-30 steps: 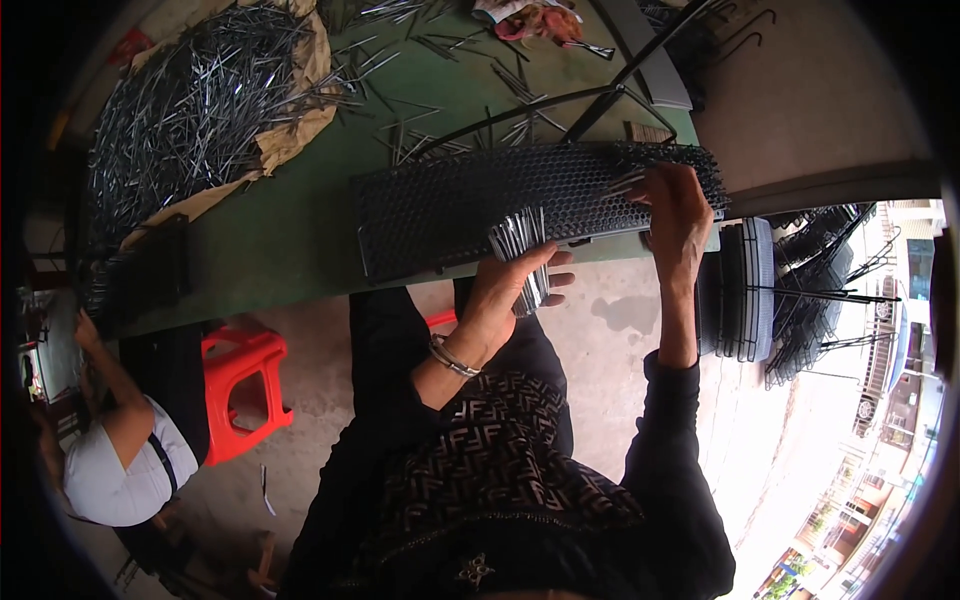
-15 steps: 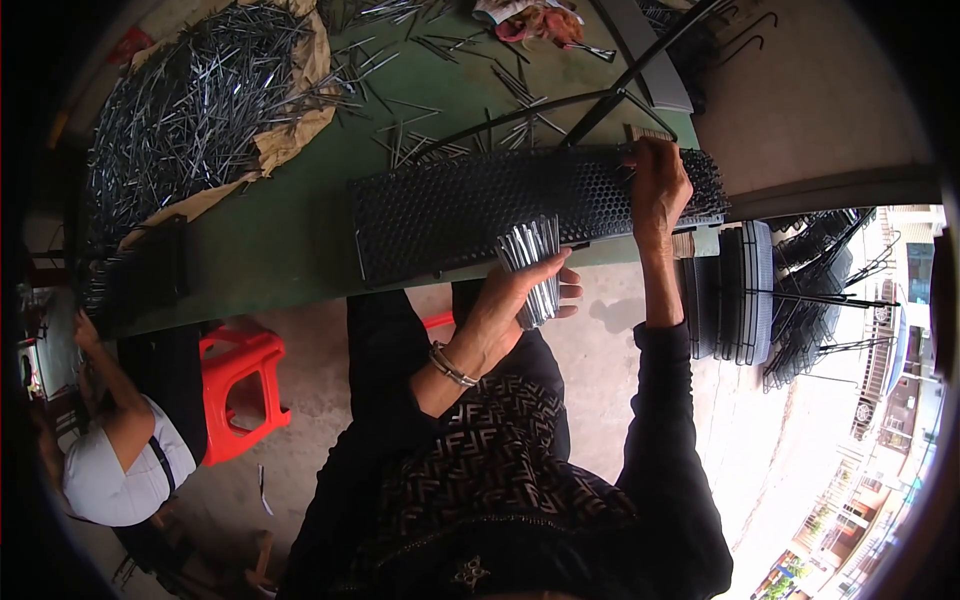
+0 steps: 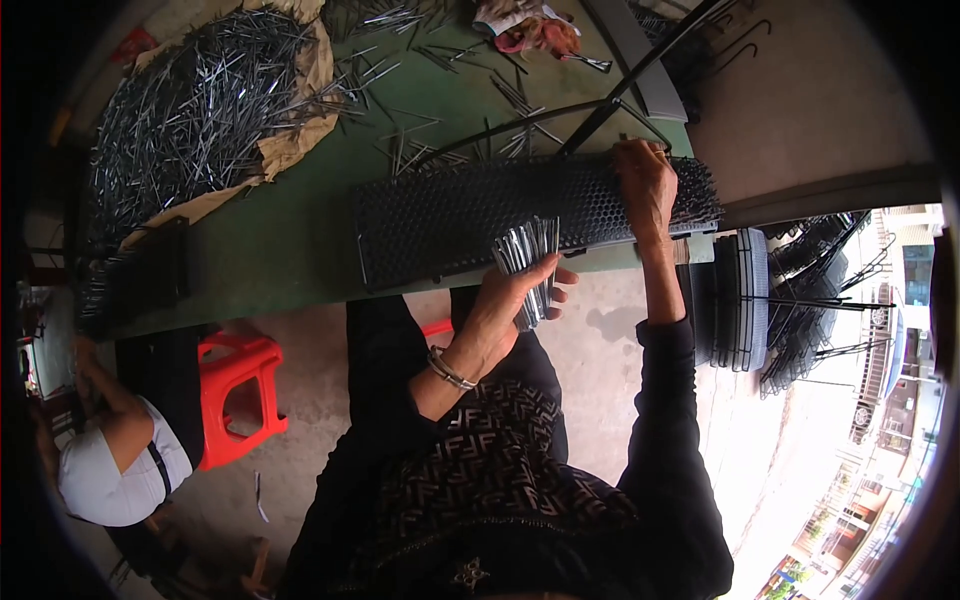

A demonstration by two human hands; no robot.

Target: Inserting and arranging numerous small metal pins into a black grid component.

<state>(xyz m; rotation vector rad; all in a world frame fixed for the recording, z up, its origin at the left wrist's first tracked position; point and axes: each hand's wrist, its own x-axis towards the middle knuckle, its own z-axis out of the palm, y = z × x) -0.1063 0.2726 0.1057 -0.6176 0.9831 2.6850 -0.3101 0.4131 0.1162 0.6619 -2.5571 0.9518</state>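
My left hand point(image 3: 503, 300) is wrapped round a bundle of thin silvery metal rods point(image 3: 527, 255), held upright at the near edge of a long black perforated rack point(image 3: 460, 215). The rack lies along the table's front, its top covered with rows of small round holes. Over its right part, my right hand point(image 3: 648, 185) is closed with its fingers pointing down at the holes. Whatever the fingertips hold is hidden behind the hand. Small dark ends stick up from the holes at the rack's right end point(image 3: 697, 190).
A big heap of rods point(image 3: 205, 110) lies on brown paper point(image 3: 300, 140) at the far left of the green table point(image 3: 270, 240). Loose rods and a crumpled cloth point(image 3: 535, 30) lie behind the rack. Dark bars cross above it. Left are a red stool point(image 3: 240, 395) and another person point(image 3: 125, 460); stacked racks point(image 3: 740, 300) stand right.
My right hand has moved a little to the left along the rack. My left hand keeps its hold on the rods almost in place.
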